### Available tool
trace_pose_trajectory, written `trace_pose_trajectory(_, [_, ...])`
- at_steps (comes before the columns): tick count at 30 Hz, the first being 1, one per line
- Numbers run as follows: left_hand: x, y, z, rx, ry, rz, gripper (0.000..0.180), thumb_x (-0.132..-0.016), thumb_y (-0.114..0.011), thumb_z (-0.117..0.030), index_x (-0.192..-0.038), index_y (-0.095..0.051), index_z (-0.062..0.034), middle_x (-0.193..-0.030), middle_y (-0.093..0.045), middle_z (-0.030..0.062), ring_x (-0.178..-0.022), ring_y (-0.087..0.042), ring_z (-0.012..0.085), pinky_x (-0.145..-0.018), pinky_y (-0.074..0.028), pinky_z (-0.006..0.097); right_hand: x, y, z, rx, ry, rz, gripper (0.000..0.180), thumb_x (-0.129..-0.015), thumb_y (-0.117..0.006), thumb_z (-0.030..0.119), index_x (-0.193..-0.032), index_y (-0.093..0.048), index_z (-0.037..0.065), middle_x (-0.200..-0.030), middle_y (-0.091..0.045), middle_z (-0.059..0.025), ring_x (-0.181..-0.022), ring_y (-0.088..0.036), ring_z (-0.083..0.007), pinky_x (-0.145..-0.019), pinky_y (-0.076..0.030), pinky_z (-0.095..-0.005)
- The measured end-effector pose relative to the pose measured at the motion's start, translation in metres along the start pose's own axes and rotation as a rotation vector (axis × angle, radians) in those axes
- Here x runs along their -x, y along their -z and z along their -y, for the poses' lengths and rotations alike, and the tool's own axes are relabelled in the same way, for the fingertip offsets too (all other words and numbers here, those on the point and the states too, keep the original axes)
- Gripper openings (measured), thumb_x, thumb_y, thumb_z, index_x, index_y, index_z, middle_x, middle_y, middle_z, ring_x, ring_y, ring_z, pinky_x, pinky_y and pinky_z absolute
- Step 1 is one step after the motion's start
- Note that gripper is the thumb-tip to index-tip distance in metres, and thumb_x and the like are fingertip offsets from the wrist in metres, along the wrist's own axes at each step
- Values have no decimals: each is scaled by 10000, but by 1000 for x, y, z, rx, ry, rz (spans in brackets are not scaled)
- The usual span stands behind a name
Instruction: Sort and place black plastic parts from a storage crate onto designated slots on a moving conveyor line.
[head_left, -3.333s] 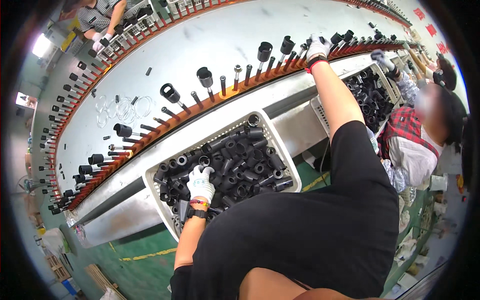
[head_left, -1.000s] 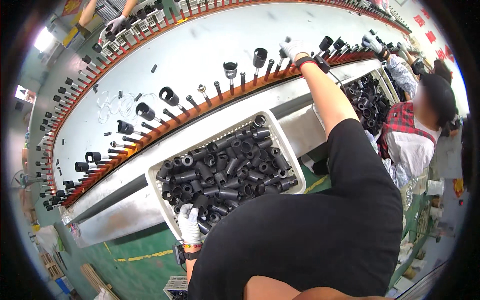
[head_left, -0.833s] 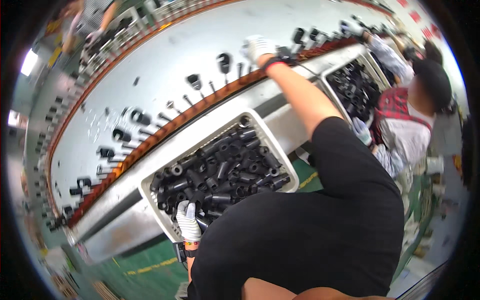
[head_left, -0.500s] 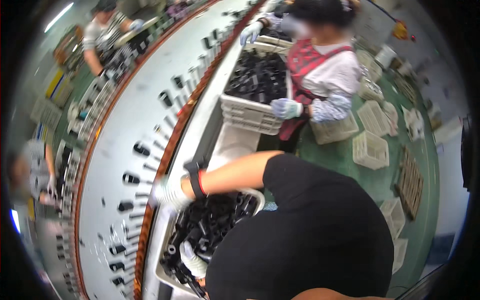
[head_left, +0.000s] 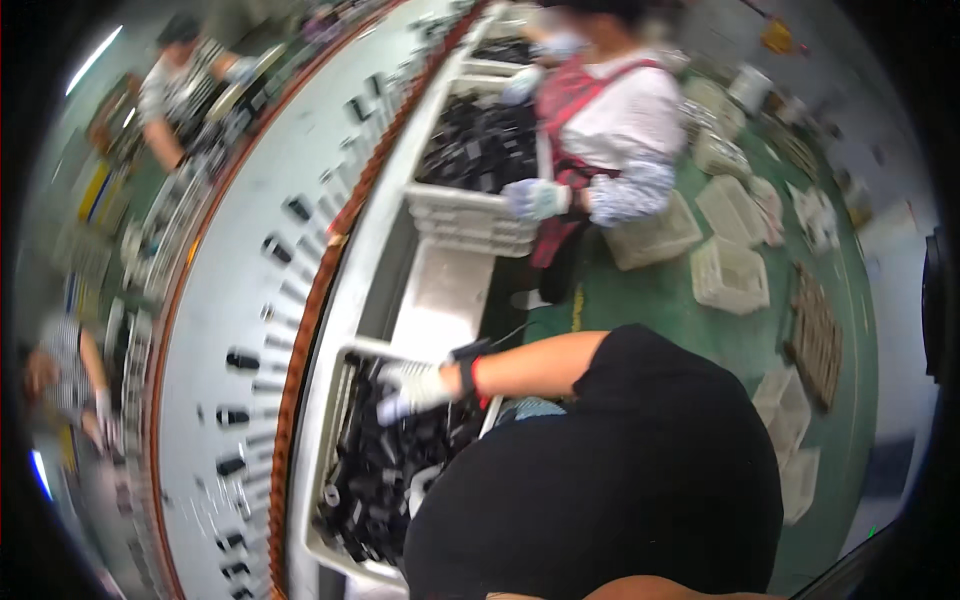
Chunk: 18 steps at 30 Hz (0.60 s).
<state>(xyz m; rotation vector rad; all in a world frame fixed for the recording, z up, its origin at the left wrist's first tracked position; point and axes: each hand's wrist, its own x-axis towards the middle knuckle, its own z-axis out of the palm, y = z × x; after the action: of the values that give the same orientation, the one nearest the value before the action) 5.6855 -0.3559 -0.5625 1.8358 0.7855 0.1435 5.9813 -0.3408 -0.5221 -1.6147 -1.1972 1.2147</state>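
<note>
A white plastic crate (head_left: 352,347) in front of me is piled with black, partly tubular plastic parts (head_left: 375,470); their exact kind is unclear. My right hand (head_left: 415,392), in a white glove with a dark band at the wrist, is over the upper part of the pile. Its fingers are somewhat blurred but look apart, with nothing seen in them. My left hand (head_left: 424,486), also gloved, is low among the parts at the crate's near side. My black-shirted body mostly hides it, so its grip does not show.
A curved pale conveyor (head_left: 215,330) with a brown toothed edge carries black-topped pieces (head_left: 240,360). A co-worker in a red apron (head_left: 575,110) stands beside another filled crate (head_left: 470,205). Two people work across the conveyor. Pale crates (head_left: 730,275) and a wooden pallet (head_left: 815,335) lie on the green floor.
My right hand has drawn back from the conveyor edge to over the crate. My left hand has become more hidden by my body. The whole view has shifted slightly.
</note>
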Motion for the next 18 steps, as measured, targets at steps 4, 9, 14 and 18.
trace_pose_trajectory(4, [18, 34, -35, 388, 44, 137, 443, -857, -723, -92, -1260, -540, -103, -1071, -610, 75, -945, -590, 150, -886, -489, 308, 3, 26, -5, -714, -248, -236, 415, -951, -581, 485, -1046, -640, 86, -694, -614, -69, -523, -604, -172, -488, -538, -318])
trace_pose_trajectory(9, [54, 47, -10, 395, 249, 69, 478, -799, -800, -163, -1204, -574, -50, -1086, -665, 112, -1011, -635, 175, -888, -510, 322, -76, 52, -58, -1075, -116, -484, 173, -940, -525, 145, -1077, -578, 53, -792, -638, -136, -706, -660, -257, -560, -568, -400])
trace_pose_trajectory(14, [73, 40, 9, 778, 490, -24, 496, -757, -822, -162, -1182, -618, -10, -1131, -660, 134, -1046, -629, 188, -938, -493, 346, -182, 154, -64, -1246, 326, -613, 155, -925, -494, 56, -1052, -584, 53, -835, -649, -148, -683, -638, -284, -596, -554, -429])
trace_pose_trajectory(18, [95, 24, 35, 654, 372, -178, 478, -741, -816, -134, -1167, -641, -7, -1134, -657, 145, -1053, -618, 196, -957, -477, 359, -258, 188, -2, -814, 400, -965, 116, -928, -510, 89, -944, -620, 56, -773, -665, -112, -723, -669, -265, -680, -570, -395])
